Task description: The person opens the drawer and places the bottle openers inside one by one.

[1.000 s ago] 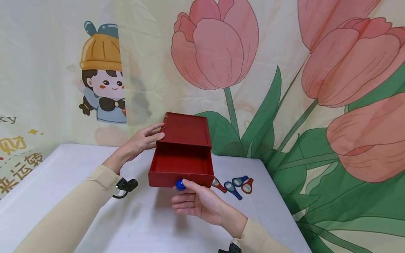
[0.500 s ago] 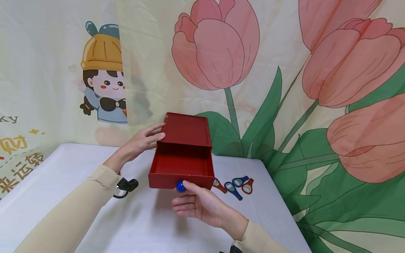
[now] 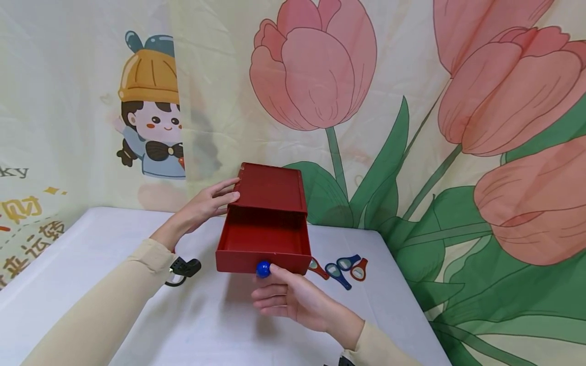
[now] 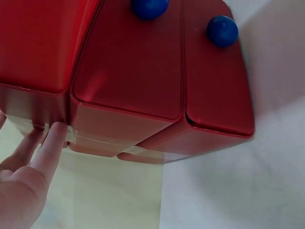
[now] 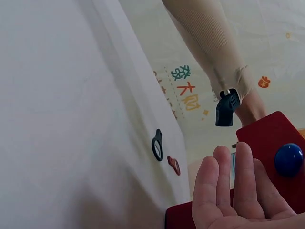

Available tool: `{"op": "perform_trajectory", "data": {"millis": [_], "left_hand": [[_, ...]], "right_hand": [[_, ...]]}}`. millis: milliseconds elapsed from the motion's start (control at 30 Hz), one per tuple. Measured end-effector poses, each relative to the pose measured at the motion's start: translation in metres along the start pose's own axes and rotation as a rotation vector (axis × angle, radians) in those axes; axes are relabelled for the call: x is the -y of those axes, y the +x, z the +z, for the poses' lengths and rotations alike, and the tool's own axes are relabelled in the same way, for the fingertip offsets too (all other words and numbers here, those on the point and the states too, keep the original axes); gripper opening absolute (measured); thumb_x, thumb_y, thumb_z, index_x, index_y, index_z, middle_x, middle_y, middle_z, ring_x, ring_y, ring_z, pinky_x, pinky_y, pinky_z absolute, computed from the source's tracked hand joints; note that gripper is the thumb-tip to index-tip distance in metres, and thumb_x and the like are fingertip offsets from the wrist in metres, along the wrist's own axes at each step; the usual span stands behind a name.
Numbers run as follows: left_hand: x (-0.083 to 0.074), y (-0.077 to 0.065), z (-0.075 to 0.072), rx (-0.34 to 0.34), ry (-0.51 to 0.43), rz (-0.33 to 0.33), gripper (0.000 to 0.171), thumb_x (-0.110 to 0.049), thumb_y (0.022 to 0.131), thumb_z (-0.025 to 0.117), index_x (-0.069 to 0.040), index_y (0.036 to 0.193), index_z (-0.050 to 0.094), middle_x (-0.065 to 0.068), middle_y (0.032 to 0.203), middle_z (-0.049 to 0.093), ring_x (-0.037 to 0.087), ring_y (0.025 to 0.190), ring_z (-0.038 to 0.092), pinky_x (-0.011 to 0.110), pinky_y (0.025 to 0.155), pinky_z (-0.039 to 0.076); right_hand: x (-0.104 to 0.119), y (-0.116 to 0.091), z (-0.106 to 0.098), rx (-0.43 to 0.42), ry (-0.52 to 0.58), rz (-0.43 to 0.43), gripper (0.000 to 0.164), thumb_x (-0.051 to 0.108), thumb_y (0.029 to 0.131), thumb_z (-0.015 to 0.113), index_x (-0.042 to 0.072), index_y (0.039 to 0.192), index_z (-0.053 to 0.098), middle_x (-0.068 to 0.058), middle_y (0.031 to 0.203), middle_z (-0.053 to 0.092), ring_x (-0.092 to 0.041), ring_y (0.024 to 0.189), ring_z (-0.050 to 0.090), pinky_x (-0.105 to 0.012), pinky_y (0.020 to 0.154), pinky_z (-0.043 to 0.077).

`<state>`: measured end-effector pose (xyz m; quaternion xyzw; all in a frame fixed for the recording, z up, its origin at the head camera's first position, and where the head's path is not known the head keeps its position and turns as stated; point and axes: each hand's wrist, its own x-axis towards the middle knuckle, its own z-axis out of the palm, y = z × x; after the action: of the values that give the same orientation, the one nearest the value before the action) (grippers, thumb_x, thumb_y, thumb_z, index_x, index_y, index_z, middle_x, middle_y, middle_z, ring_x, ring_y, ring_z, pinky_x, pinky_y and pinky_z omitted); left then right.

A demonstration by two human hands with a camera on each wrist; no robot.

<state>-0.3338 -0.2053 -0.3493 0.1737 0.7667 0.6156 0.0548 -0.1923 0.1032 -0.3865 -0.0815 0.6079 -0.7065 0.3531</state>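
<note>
A red drawer box (image 3: 271,188) stands on the table with its top drawer (image 3: 263,262) pulled out; the visible drawer floor holds nothing. Below it, the left wrist view shows two closed drawers (image 4: 131,71) with round blue knobs (image 4: 222,31). My left hand (image 3: 201,207) rests its straight fingers (image 4: 50,150) against the box's left side. In front of the pulled-out drawer is my right hand (image 3: 297,300), thumb beside its blue knob (image 3: 263,269). The right wrist view shows its fingers (image 5: 245,176) extended and apart from the knob.
Several small red and blue magnifying glasses (image 3: 338,275) lie on the white table (image 3: 192,325) to the right of the box. Another two, dark (image 5: 157,145) and red (image 5: 174,165), appear in the right wrist view. A printed cloth (image 3: 220,76) hangs behind.
My right hand has let go of the blue knob and shifted slightly right and down, uncovering more of it. The drawer and my left hand have barely moved.
</note>
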Motion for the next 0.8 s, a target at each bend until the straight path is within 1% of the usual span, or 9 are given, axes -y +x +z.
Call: {"op": "perform_trajectory", "data": {"millis": [133,233,333,467,567,667,800], "left_hand": [[-0.001,0.001,0.001,0.003,0.004,0.003,0.078,-0.043,0.106,0.062,-0.022,0.171,0.025,0.015,0.174,0.026,0.042,0.155,0.035,0.062,0.121,0.037],[-0.001,0.001,0.0,0.004,0.001,0.003,0.078,-0.043,0.106,0.062,-0.022,0.171,0.025,0.015,0.174,0.026,0.042,0.155,0.035,0.062,0.12,0.037],[-0.001,0.0,0.0,0.004,0.0,0.001,0.078,-0.044,0.106,0.062,-0.022,0.171,0.024,0.015,0.174,0.026,0.042,0.155,0.035,0.062,0.12,0.037],[-0.001,0.0,0.0,0.004,0.004,-0.002,0.078,-0.044,0.106,0.062,-0.023,0.171,0.024,0.015,0.174,0.026,0.042,0.156,0.034,0.062,0.12,0.037],[-0.001,0.0,0.0,0.002,0.006,-0.005,0.079,-0.044,0.106,0.062,-0.023,0.171,0.024,0.015,0.174,0.026,0.043,0.156,0.034,0.062,0.12,0.038],[-0.001,0.0,0.0,0.002,0.007,-0.004,0.079,-0.043,0.106,0.062,-0.022,0.171,0.023,0.016,0.174,0.026,0.043,0.155,0.034,0.062,0.119,0.039],[0.0,0.0,0.0,0.003,0.008,-0.004,0.079,-0.043,0.106,0.062,-0.022,0.171,0.024,0.016,0.174,0.026,0.043,0.156,0.034,0.062,0.119,0.039]], "right_hand": [[-0.002,-0.007,-0.015,-0.018,-0.056,0.027,0.068,0.053,0.105,0.059,0.0,0.148,0.055,-0.018,0.132,0.072,-0.035,0.121,0.072,-0.043,0.105,0.057],[-0.003,-0.013,-0.031,-0.027,-0.09,0.035,0.069,0.052,0.105,0.059,-0.001,0.15,0.053,-0.021,0.139,0.068,-0.038,0.126,0.069,-0.045,0.108,0.056],[-0.003,-0.021,-0.048,-0.057,-0.121,0.03,0.067,0.049,0.106,0.06,-0.001,0.15,0.054,-0.021,0.141,0.067,-0.039,0.127,0.068,-0.045,0.108,0.056],[0.002,-0.03,-0.073,-0.124,-0.186,0.004,0.064,0.045,0.106,0.062,-0.001,0.151,0.053,-0.019,0.14,0.068,-0.038,0.126,0.068,-0.044,0.105,0.057],[0.008,-0.037,-0.089,-0.177,-0.271,-0.028,0.064,0.043,0.106,0.064,-0.001,0.151,0.052,-0.019,0.14,0.067,-0.038,0.126,0.068,-0.045,0.104,0.058],[0.014,-0.042,-0.104,-0.231,-0.381,-0.065,0.061,0.039,0.106,0.066,-0.001,0.151,0.053,-0.019,0.141,0.066,-0.038,0.123,0.069,-0.046,0.103,0.059],[0.019,-0.043,-0.12,-0.311,-0.542,-0.11,0.059,0.034,0.104,0.07,0.001,0.15,0.055,-0.017,0.141,0.065,-0.031,0.119,0.069,-0.048,0.102,0.06]]}}
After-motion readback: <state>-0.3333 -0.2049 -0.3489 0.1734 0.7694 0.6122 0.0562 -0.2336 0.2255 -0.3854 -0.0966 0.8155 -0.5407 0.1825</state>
